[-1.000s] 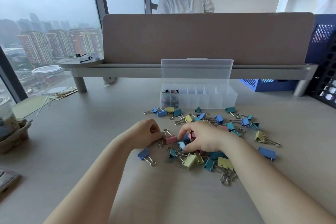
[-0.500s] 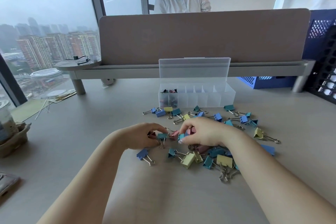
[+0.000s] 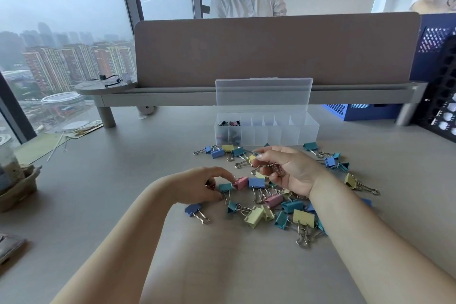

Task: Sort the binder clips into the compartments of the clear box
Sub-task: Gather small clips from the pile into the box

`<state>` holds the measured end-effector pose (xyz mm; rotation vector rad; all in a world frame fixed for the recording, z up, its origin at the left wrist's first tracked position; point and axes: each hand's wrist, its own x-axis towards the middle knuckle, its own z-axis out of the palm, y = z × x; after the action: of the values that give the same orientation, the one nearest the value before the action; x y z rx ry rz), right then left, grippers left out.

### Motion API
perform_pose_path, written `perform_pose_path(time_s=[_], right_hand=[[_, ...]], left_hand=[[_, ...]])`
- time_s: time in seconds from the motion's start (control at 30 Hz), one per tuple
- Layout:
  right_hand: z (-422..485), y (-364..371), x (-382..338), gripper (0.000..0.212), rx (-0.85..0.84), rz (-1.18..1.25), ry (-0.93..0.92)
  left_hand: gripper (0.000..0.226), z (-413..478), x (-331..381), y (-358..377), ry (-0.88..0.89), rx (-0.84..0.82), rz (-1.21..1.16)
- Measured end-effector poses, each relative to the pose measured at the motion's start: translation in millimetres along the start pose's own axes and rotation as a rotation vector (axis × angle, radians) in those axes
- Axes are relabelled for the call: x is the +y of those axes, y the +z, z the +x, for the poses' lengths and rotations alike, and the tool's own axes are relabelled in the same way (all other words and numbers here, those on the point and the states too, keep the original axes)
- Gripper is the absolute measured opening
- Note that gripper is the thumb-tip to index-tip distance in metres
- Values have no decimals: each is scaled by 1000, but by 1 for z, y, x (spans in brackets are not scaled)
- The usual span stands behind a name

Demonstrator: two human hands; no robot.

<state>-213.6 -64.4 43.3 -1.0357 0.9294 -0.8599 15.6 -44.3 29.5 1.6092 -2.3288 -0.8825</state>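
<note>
From the head camera, the binder clips (image 3: 303, 217) are lying scattered in blue, teal, yellow and pink across the desk (image 3: 98, 205), directly ahead of the person. At 12 o'clock from the pile, the clear box (image 3: 291, 134) is standing with its lid (image 3: 264, 95) propped upright. Its two leftmost compartments are holding small dark clips (image 3: 228, 124); what the other compartments are holding cannot be made out.

The left hand (image 3: 203, 187) is hovering at the pile's 9 o'clock edge with its fingers curled. Its index fingertip is touching a pink clip (image 3: 242, 182) and its thumb is sitting beside a teal clip (image 3: 225, 187). Whether it is actually pinching either one cannot be told.

The right hand (image 3: 290, 171) is turning palm-up over the pile's middle, grasping a clip's wire handles (image 3: 278, 170) in its curled fingers.

Beyond the box at 12 o'clock, a divider panel (image 3: 271, 49) is crossing the desk, with a person in white (image 3: 246, 0) standing behind it. A blue crate (image 3: 362, 112) is sitting at 2 o'clock.
</note>
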Motion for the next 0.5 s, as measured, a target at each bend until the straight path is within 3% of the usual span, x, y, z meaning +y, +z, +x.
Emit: perform_pose_path(time_s=[0.1,0.4,0.5], right_hand=[[2,1,1,11,9,62,-13],[4,-7,1,25,40,391,27],[0,-8,0,22,44,494,25]], left_hand=[[32,0,2,2,12,46,36],[38,0,0,3,-118,115,151],[45,-5,5,-2,-162,148,-207]])
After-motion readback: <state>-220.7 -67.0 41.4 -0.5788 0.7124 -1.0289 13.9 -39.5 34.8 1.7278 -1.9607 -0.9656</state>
